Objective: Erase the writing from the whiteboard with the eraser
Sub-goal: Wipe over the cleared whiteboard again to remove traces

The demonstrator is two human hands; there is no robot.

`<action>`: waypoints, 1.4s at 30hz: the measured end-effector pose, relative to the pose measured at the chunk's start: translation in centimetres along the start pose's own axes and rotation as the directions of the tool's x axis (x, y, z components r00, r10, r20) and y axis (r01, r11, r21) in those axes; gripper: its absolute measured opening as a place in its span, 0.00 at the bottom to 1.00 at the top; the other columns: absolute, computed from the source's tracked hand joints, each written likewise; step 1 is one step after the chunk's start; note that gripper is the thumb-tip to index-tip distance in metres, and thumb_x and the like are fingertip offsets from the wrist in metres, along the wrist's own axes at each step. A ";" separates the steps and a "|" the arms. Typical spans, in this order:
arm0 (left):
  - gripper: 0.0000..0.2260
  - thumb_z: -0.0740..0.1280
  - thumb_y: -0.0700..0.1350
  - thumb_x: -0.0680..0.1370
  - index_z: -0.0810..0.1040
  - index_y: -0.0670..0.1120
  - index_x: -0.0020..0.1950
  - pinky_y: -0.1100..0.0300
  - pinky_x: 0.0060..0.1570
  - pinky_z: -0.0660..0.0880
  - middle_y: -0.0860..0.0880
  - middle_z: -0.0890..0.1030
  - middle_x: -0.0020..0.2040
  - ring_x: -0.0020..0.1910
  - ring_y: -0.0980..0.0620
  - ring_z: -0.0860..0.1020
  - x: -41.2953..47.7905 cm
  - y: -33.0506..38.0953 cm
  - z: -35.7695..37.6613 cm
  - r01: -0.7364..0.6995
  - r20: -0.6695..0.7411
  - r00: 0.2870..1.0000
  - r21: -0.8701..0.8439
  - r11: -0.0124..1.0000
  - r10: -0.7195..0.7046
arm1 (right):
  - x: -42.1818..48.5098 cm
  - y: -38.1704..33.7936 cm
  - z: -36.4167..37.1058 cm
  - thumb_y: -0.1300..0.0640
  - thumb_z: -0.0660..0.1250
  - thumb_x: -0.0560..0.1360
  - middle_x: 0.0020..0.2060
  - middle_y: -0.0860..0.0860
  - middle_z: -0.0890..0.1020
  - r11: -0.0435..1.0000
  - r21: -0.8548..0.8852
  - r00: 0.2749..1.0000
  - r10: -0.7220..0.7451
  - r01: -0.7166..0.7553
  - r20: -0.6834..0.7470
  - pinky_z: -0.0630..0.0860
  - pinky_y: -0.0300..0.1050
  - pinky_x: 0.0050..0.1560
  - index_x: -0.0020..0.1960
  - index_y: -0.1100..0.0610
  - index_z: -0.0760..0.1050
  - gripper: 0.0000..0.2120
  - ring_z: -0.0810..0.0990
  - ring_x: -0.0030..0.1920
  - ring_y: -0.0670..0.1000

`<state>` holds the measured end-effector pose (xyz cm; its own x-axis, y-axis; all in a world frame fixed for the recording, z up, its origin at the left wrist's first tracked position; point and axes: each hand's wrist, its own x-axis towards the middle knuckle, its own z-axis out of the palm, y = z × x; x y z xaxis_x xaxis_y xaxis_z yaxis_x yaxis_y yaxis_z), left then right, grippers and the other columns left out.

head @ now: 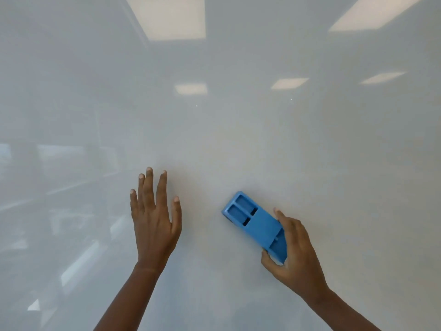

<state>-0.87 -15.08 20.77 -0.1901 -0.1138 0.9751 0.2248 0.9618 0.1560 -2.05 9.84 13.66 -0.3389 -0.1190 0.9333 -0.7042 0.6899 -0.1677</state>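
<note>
Blue eraser [256,224] pressed on the whiteboard [238,139], lower right of frame.
Looks light, rigid plastic; right hand [294,254] clamps its lower end, left hand [154,220] spread flat.

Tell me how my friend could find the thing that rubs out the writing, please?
Look at the big pale whiteboard that fills the whole view, then down to its lower right. There the right hand grips the eraser by its lower end. It is the only bright blue thing there, a long block with rectangular hollows in its back; the left hand is open and holds nothing.
</note>
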 end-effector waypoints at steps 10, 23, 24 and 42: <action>0.25 0.51 0.48 0.78 0.57 0.37 0.73 0.44 0.70 0.49 0.38 0.58 0.73 0.73 0.46 0.51 -5.6 3.2 2.3 -0.003 0.105 0.994 0.041 0.999 -0.001 | -6.4 4.2 -2.3 0.63 0.73 0.69 0.54 0.55 0.68 0.637 0.351 0.595 0.769 -0.686 -0.231 0.71 0.34 0.37 0.62 0.63 0.65 0.26 0.70 0.48 0.49; 0.26 0.52 0.48 0.79 0.54 0.37 0.73 0.50 0.71 0.42 0.36 0.56 0.74 0.73 0.43 0.51 -9.5 4.3 4.4 -0.018 0.145 0.989 0.025 1.000 0.014 | -18.5 10.7 -2.7 0.53 0.73 0.70 0.60 0.68 0.69 -0.250 0.309 -0.295 0.949 -0.918 -0.110 0.72 0.60 0.58 0.64 0.71 0.59 0.35 0.72 0.57 0.66; 0.26 0.52 0.48 0.79 0.54 0.37 0.73 0.52 0.71 0.41 0.36 0.56 0.74 0.73 0.43 0.51 -9.7 4.4 4.5 -0.022 0.145 0.989 0.025 0.999 0.018 | -19.2 10.9 -2.7 0.53 0.73 0.70 0.60 0.68 0.68 -0.280 0.296 -0.322 0.941 -0.913 -0.106 0.72 0.60 0.59 0.64 0.71 0.59 0.35 0.72 0.58 0.66; 0.25 0.52 0.47 0.79 0.54 0.37 0.73 0.52 0.72 0.42 0.36 0.57 0.73 0.73 0.44 0.51 -11.3 3.5 5.1 -0.075 0.156 0.985 0.011 0.997 0.073 | -23.7 12.1 1.3 0.56 0.72 0.71 0.65 0.69 0.61 -0.347 0.091 -0.358 0.921 -0.933 -0.152 0.67 0.61 0.61 0.74 0.62 0.44 0.45 0.67 0.60 0.67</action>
<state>-2.77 -9.14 9.47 -0.3201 -0.0034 0.9474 0.2275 0.9705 0.0803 -3.33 20.08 -10.85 -0.4330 0.7865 -0.4404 0.5040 -0.1938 -0.8417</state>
